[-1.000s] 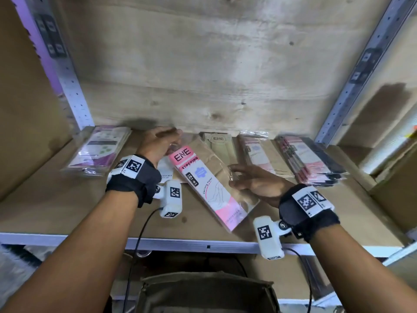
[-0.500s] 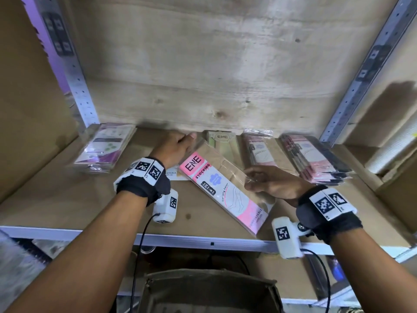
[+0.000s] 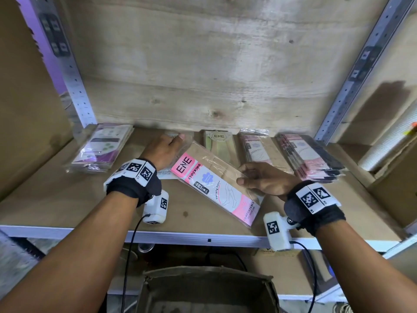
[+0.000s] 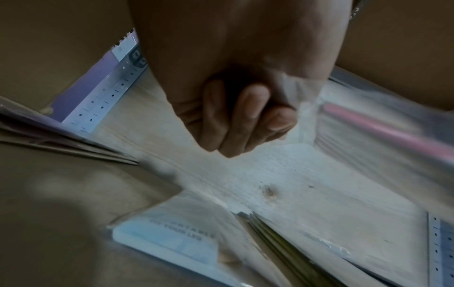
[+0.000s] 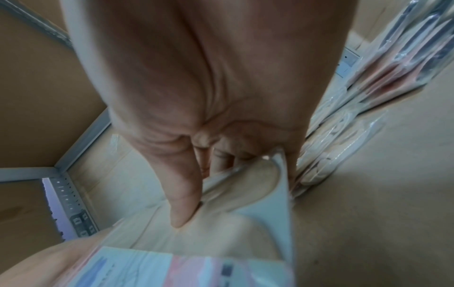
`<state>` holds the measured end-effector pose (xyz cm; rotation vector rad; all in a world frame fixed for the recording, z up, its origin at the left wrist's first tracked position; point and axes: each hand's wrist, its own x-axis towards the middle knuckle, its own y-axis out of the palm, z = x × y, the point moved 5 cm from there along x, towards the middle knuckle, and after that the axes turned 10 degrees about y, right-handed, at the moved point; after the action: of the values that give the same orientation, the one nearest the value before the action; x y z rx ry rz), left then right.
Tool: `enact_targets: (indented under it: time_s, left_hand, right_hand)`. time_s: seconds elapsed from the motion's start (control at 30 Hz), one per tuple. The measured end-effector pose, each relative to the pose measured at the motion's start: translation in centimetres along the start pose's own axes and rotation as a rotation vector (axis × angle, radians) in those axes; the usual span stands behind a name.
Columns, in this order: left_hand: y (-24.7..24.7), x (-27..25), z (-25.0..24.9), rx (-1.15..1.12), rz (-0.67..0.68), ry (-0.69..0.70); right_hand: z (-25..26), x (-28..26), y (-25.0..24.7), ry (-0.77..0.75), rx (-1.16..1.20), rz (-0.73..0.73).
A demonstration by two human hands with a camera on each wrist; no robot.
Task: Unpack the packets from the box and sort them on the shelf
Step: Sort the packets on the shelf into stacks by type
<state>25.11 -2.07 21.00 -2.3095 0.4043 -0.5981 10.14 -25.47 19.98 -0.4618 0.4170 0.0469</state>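
A pink and white ENE stocking packet (image 3: 214, 184) lies slantwise over the wooden shelf (image 3: 67, 199), its pink label end toward the back left. My right hand (image 3: 264, 181) pinches its right long edge, thumb on top and fingers underneath (image 5: 196, 184). My left hand (image 3: 163, 150) is at the packet's upper corner near the back wall, its fingers curled (image 4: 240, 120) against the clear wrapper. The pink stripe of the packet (image 4: 368, 124) shows beside that hand. The open cardboard box (image 3: 203, 288) stands below the shelf edge.
A blue-white packet (image 3: 165, 175) lies under my left wrist. Along the back sit a purple stack (image 3: 101, 150), olive ENE packets (image 3: 217, 141) and two pink stacks (image 3: 255, 147) (image 3: 309, 157). Metal uprights (image 3: 74, 86) (image 3: 352, 86) flank the bay.
My right hand has tightened on the packet's edge and the packet's near end has swung slightly right. The left hand has slid a little further toward the back wall.
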Motion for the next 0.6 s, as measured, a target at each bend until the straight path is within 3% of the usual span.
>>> enact_targets:
  time_s: [0.17, 0.27, 0.47, 0.6]
  left_hand:
    - [-0.1, 0.0, 0.2, -0.221, 0.000, -0.064]
    - [-0.6, -0.1, 0.1, -0.343, -0.037, -0.042]
    - [-3.2, -0.3, 1.4, -0.495, -0.159, -0.156]
    - [-0.4, -1.0, 0.1, -0.605, 0.015, -0.188]
  right_hand:
    - [0.3, 0.1, 0.1, -0.029, 0.028, 0.025]
    - [0.4, 0.2, 0.2, -0.040, 0.054, 0.023]
    - [1.4, 0.3, 0.2, -0.074, 0.195, -0.011]
    - [1.6, 0.9, -0.1, -0.075, 0.443, -0.127]
